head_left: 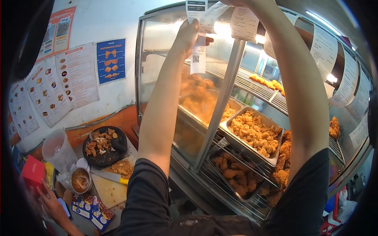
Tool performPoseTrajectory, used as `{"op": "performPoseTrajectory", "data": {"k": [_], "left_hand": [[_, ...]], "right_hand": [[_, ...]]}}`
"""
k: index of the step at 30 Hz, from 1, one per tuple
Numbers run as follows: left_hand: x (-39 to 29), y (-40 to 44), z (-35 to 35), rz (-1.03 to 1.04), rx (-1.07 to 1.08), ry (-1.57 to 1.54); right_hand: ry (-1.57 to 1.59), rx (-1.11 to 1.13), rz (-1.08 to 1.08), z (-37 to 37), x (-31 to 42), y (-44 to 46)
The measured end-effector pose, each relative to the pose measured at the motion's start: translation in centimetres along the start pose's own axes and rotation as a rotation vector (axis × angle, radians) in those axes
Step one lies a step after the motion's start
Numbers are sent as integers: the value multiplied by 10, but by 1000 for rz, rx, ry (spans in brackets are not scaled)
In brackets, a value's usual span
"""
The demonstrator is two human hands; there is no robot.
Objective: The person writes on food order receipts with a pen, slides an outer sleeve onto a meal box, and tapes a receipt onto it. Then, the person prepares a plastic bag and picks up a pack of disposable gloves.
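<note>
My left hand (189,37) is raised at the top centre, its thumb and fingers closed on a long printed receipt (198,59) with a square code near its lower end. To its right, my right hand (236,2) reaches the frame's top edge beside other paper slips; its fingers are mostly cut off or hidden. More slips (245,23) hang along the top of a glass display case (230,106). Behind the glass, a metal tray (271,159) holds small fried pieces (252,131), with darker fried chicken (238,179) in a tray below.
Another person's hand (51,202) touches a red box (33,173) at the lower left. Nearby are a black mortar (103,157), a yellow-handled knife (108,176) on a cutting board (106,190), a metal cup (81,180) and a clear container (59,149). Posters (111,61) cover the wall.
</note>
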State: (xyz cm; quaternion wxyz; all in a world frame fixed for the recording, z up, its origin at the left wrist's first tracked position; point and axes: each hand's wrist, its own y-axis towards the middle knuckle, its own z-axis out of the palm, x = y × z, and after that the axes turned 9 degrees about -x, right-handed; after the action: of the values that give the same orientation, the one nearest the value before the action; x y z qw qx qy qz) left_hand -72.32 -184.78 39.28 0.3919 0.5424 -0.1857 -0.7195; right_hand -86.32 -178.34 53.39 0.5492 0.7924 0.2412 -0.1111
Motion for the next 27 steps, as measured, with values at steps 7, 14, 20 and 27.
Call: {"op": "performPoseTrajectory", "data": {"k": [7, 14, 20, 27], "left_hand": [[0, 23, -19, 88, 136, 146], [-7, 14, -20, 22, 187, 78], [16, 14, -27, 81, 156, -16], [20, 10, -27, 90, 102, -63]], "right_hand": [[62, -63, -51, -8, 16, 1], [171, -147, -109, 52, 23, 34], [52, -259, -78, 46, 25, 26], [-22, -119, -119, 26, 31, 19]]}}
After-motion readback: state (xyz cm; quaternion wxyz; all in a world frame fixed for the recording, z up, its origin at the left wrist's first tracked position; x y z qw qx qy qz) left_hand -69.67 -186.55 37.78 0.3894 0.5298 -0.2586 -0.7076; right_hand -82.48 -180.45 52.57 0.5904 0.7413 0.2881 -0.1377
